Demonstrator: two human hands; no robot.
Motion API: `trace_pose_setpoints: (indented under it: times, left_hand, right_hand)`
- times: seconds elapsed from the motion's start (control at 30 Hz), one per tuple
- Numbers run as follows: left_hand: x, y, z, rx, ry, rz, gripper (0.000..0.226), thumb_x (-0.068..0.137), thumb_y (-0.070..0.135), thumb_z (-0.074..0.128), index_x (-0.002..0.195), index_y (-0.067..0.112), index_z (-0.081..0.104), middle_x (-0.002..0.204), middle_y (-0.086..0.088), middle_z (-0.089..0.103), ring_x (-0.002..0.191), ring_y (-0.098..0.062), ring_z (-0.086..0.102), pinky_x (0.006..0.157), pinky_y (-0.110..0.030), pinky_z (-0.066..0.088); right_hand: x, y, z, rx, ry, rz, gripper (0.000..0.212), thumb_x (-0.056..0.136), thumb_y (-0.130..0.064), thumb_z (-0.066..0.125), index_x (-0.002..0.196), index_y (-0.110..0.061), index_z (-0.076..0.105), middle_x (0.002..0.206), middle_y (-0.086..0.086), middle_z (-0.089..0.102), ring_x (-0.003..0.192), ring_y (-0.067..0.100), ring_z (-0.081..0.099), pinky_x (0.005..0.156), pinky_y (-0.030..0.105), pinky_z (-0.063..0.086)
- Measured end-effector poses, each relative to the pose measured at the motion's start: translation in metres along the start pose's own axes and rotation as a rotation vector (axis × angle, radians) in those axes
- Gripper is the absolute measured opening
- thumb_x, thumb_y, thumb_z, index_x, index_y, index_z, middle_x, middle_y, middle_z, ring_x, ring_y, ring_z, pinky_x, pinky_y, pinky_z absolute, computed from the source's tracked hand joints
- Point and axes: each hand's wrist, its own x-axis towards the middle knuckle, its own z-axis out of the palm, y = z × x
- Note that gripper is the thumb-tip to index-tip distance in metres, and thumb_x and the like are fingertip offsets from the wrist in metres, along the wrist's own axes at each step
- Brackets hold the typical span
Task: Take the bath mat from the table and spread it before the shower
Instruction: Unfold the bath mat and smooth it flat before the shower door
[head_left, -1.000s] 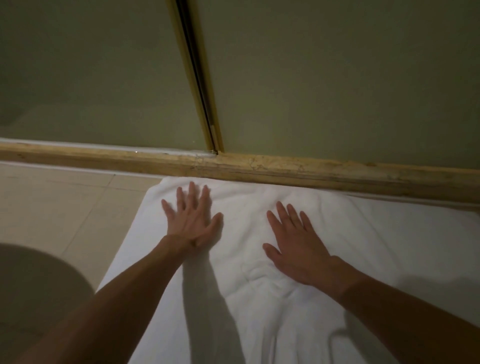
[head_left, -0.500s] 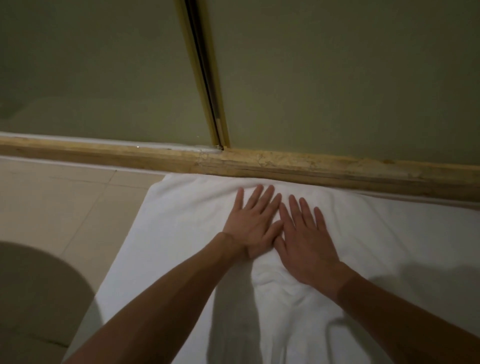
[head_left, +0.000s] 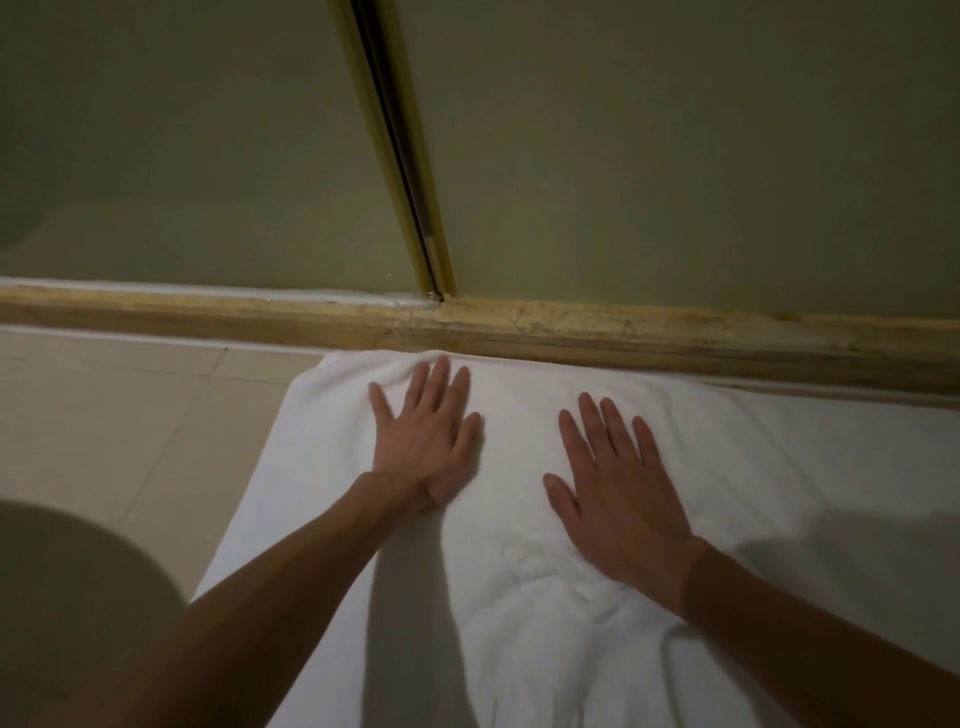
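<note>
The white bath mat (head_left: 779, 467) lies spread on the tiled floor, its far edge against the stone threshold (head_left: 623, 338) of the shower. My left hand (head_left: 426, 441) rests flat on the mat near its far left corner, palm down, fingers apart. My right hand (head_left: 618, 493) lies flat on the mat a hand's width to the right, also with fingers apart. Neither hand grips the cloth. Soft wrinkles (head_left: 550, 577) sit in the mat just below my right wrist.
Frosted glass shower panels (head_left: 675, 145) rise behind the threshold, with a brass door frame (head_left: 400, 156) between them. Beige floor tiles (head_left: 119, 415) lie left of the mat. A round shadow (head_left: 67, 597) falls on the floor at lower left.
My hands, side by side at the mat's middle half a second ago, have slid apart across it, the left hand toward the far left corner, the right slightly to the right.
</note>
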Motion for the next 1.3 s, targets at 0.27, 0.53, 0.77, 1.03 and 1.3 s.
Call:
trace_pose_setpoints:
  times: [0.27, 0.53, 0.77, 1.03, 1.3]
  left_hand:
    - [-0.012, -0.025, -0.007, -0.104, 0.031, -0.291, 0.068, 0.092, 0.06, 0.015, 0.149, 0.029, -0.003, 0.16, -0.009, -0.007, 0.146, -0.03, -0.009, 0.107, -0.071, -0.005]
    - [-0.008, -0.054, -0.014, -0.039, 0.013, -0.357, 0.084, 0.089, 0.07, 0.017, 0.151, 0.02, -0.01, 0.157, -0.014, -0.022, 0.143, -0.035, -0.021, 0.108, -0.067, -0.008]
    - [0.0, -0.073, -0.014, -0.033, -0.029, -0.312, 0.086, 0.09, 0.069, 0.011, 0.149, 0.014, -0.018, 0.155, -0.011, -0.028, 0.143, -0.027, -0.024, 0.113, -0.058, -0.01]
    - [-0.005, -0.076, -0.009, -0.022, -0.037, -0.328, 0.081, 0.089, 0.069, 0.005, 0.151, 0.021, -0.01, 0.158, -0.008, -0.021, 0.145, -0.026, -0.018, 0.113, -0.058, -0.007]
    - [-0.017, -0.076, -0.008, -0.037, -0.011, -0.345, 0.078, 0.091, 0.068, 0.012, 0.152, 0.022, -0.004, 0.159, -0.011, -0.015, 0.145, -0.031, -0.014, 0.114, -0.058, -0.004]
  right_hand:
    - [-0.008, -0.004, -0.004, -0.003, -0.015, -0.026, 0.073, 0.089, -0.054, -0.001, 0.152, -0.017, 0.009, 0.159, 0.01, 0.0, 0.146, 0.028, -0.002, 0.118, 0.048, 0.001]
    - [-0.007, -0.004, -0.004, -0.009, -0.009, -0.03, 0.072, 0.091, -0.054, 0.006, 0.151, -0.016, 0.017, 0.158, 0.011, 0.009, 0.146, 0.03, 0.007, 0.117, 0.049, 0.007]
    - [-0.004, -0.002, -0.004, -0.031, -0.028, -0.055, 0.07, 0.092, -0.053, 0.014, 0.148, -0.014, 0.028, 0.156, 0.013, 0.021, 0.144, 0.031, 0.018, 0.115, 0.053, 0.019]
    - [-0.002, -0.001, -0.005, -0.033, -0.044, -0.069, 0.071, 0.091, -0.054, 0.011, 0.15, -0.016, 0.02, 0.158, 0.012, 0.012, 0.146, 0.03, 0.009, 0.116, 0.052, 0.015]
    - [-0.004, -0.001, -0.004, -0.027, -0.062, -0.072, 0.07, 0.091, -0.054, 0.014, 0.149, -0.016, 0.024, 0.158, 0.012, 0.015, 0.145, 0.03, 0.012, 0.116, 0.052, 0.016]
